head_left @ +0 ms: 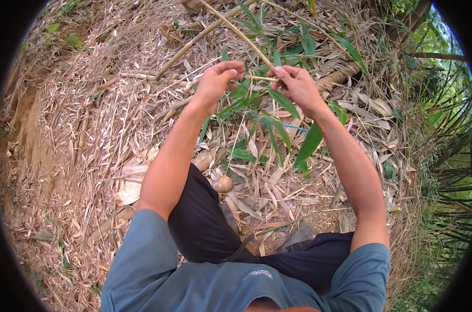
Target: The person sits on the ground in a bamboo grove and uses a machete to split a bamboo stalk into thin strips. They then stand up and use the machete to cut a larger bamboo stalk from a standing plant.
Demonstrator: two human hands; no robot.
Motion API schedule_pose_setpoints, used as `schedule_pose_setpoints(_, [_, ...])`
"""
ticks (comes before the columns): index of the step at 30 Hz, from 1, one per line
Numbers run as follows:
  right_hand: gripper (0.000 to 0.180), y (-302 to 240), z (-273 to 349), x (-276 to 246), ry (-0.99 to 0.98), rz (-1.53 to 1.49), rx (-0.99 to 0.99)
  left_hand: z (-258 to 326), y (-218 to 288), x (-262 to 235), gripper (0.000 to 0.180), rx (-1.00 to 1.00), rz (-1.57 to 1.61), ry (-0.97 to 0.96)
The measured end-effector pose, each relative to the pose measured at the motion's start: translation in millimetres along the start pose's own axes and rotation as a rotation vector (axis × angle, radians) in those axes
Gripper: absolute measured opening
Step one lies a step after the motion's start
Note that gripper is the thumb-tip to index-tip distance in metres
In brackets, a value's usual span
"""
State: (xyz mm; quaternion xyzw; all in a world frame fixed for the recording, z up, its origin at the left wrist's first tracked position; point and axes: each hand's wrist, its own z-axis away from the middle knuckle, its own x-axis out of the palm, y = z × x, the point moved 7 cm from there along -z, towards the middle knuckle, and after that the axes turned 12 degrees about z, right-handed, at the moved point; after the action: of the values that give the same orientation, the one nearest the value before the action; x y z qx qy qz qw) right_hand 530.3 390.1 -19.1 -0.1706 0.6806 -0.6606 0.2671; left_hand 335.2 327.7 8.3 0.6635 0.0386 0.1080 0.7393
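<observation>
My right hand (pixel 298 89) is closed in a pinch at the lower end of a long, thin tan cane (pixel 244 39), which slants down from the top edge. A short, thin yellowish stalk (pixel 259 78) spans the gap between my hands; whether it is part of the cane, I cannot tell. Its left end meets the curled fingers of my left hand (pixel 217 86), closed around it. Green bamboo leaves (pixel 311 145) lie and hang just below my hands. Among them runs a thin blue strand (pixel 282 124).
Dry leaf litter (pixel 101 156) covers the ground. Behind my left hand lies a thicker bent stem (pixel 186 49). A rounded brown knob (pixel 223 184) lies beside my dark-trousered knee (pixel 204 218). Green bamboo growth (pixel 449 171) stands at the right.
</observation>
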Motion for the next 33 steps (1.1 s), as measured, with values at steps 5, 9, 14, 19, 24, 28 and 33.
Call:
schedule_pose_setpoints(5, [0.025,-6,5,56,-0.233,-0.468,0.107,2,-3,21,0.032,0.025,0.331,-0.221])
schedule_pose_setpoints(9, [0.036,-8,2,81,-0.319,-0.738,0.167,7,5,15,0.031,0.097,0.486,-0.193])
schedule_pose_setpoints(14, [0.046,-9,1,93,-0.258,-0.619,0.108,9,10,3,0.027,0.127,0.402,-0.174])
schedule_pose_setpoints(19, [0.038,-8,4,91,-0.175,-0.359,0.095,5,5,-7,0.025,0.154,0.417,-0.1])
schedule_pose_setpoints(24, [0.033,-13,3,85,-0.103,-0.197,-0.007,3,1,-9,0.024,0.115,0.499,-0.113])
schedule_pose_setpoints(28, [0.034,-12,1,80,-0.032,-0.167,0.007,3,1,-10,0.024,0.111,0.469,-0.054])
schedule_pose_setpoints(33, [0.035,-12,3,69,0.019,-0.118,0.035,5,0,-8,0.022,0.103,0.479,-0.055])
